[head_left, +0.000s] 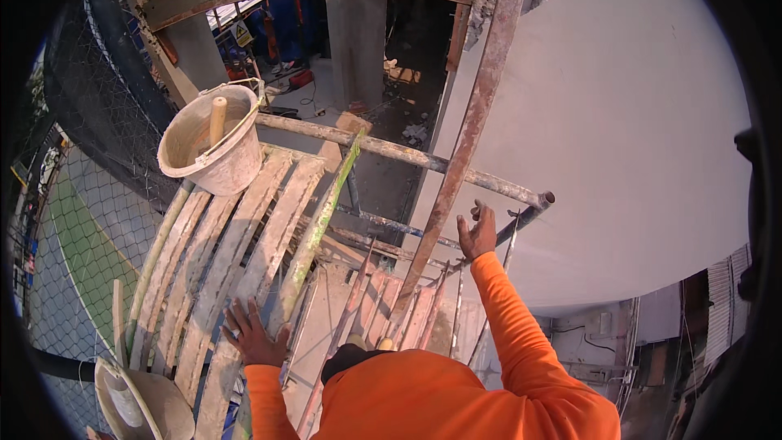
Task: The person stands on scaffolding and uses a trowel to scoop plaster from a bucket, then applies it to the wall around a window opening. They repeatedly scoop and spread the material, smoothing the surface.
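Note:
My left hand (257, 337) rests with fingers spread on the worn slats (232, 240) of a scaffold platform, beside its green-stained side tube (322, 224). Out to the right, my right hand (479, 232) is raised, fingers apart and partly bent, and nothing shows in it. It is close to a long rusty straightedge or beam (464, 143) that slants across the scaffold, and to a dark scaffold tube (525, 218). A mortar-smeared bucket (232, 167) with a wooden handle (217, 121) sticking up inside stands at the platform's far end.
A second dirty bucket (167, 403) sits at the near left. A horizontal pipe (391, 149) crosses ahead, before an opening with a concrete column (356, 49). A smooth pale wall (627, 130) fills the right. Wire mesh (90, 236) lines the left. Brownish boards (417, 314) lie below.

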A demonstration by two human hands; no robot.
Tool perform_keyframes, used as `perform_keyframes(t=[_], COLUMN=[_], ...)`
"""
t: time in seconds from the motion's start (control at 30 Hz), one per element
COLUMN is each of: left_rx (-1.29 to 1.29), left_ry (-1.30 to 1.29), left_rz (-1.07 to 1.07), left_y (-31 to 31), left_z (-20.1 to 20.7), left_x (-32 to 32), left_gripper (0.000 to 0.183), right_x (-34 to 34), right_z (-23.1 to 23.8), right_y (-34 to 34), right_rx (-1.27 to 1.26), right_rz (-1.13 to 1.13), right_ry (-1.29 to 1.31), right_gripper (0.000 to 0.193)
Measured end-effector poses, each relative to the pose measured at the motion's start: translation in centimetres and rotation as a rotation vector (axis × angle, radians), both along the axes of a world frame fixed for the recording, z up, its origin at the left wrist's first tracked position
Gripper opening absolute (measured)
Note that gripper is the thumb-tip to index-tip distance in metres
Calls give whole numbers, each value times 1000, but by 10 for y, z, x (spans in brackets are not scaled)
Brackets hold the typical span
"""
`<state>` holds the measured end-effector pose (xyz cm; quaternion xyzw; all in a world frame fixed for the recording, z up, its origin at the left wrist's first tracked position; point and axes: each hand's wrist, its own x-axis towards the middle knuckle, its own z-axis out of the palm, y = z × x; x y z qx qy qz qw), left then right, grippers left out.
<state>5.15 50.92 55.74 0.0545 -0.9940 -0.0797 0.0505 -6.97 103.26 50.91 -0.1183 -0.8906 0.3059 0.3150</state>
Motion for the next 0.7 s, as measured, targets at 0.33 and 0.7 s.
perform_keyframes(t=[0.33, 0.7], left_rx=[-63, -121], left_ry=[63, 54], left_rz=[-52, -62], left_y=[-5, -7], left_z=[-10, -13], left_x=[0, -4], left_gripper=[102, 103], right_x=[-178, -177], right_z=[103, 91], right_y=[31, 55], right_rx=[-190, -147], right_rz=[-119, -225], right_ry=[5, -49], right_gripper=[104, 86])
